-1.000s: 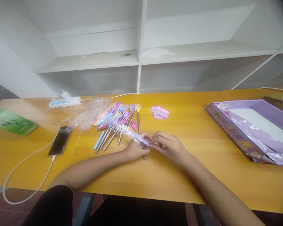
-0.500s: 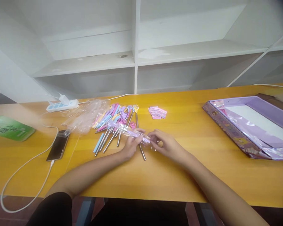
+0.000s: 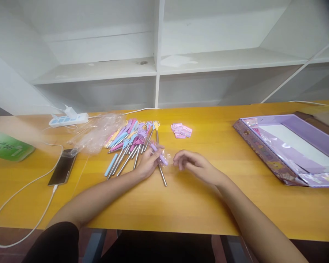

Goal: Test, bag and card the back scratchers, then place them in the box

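My left hand [image 3: 149,162] is closed around a purple back scratcher [image 3: 162,157], whose small hand-shaped head points up and left. Clear plastic film [image 3: 167,155] shows around its handle end. Just to the right, my right hand [image 3: 190,164] hovers with loosely bent fingers; nothing shows in it, and it does not touch the scratcher. Beneath and left of my left hand lies a pile of colourful back scratchers [image 3: 123,140] with metal rods. One yellow-headed back scratcher [image 3: 162,176] passes under the held one.
Small pink cards [image 3: 181,130] lie beyond my hands. Clear plastic bags [image 3: 95,133] sit left of the pile, near a phone [image 3: 62,168] on a white cable, a power strip [image 3: 68,118] and a green package [image 3: 9,146]. A purple box [image 3: 274,157] stands at right, below white shelves [image 3: 222,60].
My right hand has let go of the plastic at the scratcher's handle end and drawn slightly away. My left hand still holds the purple scratcher, now tilted more steeply. The view has shifted slightly.
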### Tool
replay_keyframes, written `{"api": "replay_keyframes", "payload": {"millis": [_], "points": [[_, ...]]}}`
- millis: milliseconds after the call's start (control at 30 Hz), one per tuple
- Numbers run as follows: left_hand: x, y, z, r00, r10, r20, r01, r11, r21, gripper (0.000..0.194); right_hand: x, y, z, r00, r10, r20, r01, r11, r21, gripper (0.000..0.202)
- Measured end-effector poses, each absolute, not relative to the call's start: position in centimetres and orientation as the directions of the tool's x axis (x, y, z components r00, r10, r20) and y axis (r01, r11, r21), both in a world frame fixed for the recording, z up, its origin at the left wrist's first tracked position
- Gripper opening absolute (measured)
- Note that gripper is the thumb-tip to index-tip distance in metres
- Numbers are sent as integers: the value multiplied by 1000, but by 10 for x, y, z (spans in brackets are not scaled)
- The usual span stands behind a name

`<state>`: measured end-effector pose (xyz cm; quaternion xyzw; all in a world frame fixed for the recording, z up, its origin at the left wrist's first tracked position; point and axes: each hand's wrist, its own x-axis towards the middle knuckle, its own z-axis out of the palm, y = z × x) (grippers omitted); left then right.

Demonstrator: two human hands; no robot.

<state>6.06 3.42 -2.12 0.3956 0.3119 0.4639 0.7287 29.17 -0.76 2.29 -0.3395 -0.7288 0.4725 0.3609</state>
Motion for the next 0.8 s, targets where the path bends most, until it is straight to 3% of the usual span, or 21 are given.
{"api": "replay_keyframes", "payload": {"millis": [133, 333, 500, 800], "points": [[61, 33, -21, 424, 897, -123, -396, 306, 866, 57, 290, -7, 21, -537, 796, 279, 286, 483, -827, 15], [60, 30, -28, 526, 845, -96, -262, 269, 927, 67, 280, -8, 20, -501, 760, 414, 300, 602, -740, 9], [57, 34, -35, 550, 833, -67, -179, 195, 964, 63, 274, -8, 18, -488, 760, 429, 332, 616, -714, 5], [59, 37, -42, 570, 816, -96, -287, 308, 907, 55, 267, -10, 15, -400, 823, 402, 354, 544, -761, 16]]}}
